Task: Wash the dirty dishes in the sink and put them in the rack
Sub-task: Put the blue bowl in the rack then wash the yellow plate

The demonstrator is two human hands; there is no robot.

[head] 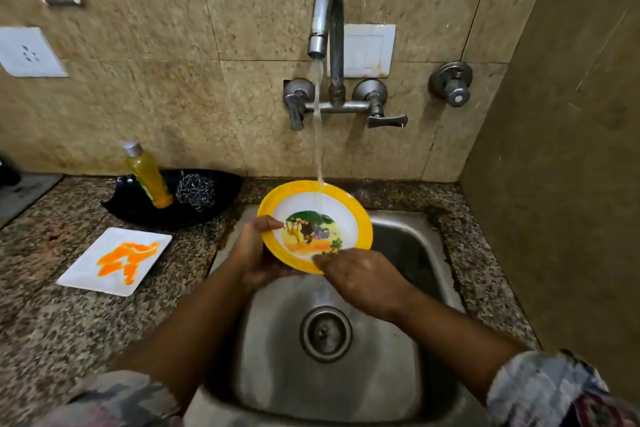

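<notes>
A round plate (356, 218) with a yellow rim and a cartoon picture in its white middle is held tilted over the steel sink (412, 246). Water from the tap (327, 17) falls onto its upper part. My left hand (256, 250) grips the plate's left edge from beneath, thumb on the rim. My right hand (360, 274) lies on the plate's lower front edge, fingers touching its face. A square white plate (86, 274) smeared with orange sauce sits on the counter to the left. No rack is in view.
Behind the square plate, a black dish (228, 184) holds a yellow soap bottle (149, 177) and a steel scrubber (195, 189). The sink drain (325, 333) is bare. Tap handles (386, 120) stick out of the tiled wall. A side wall closes the right.
</notes>
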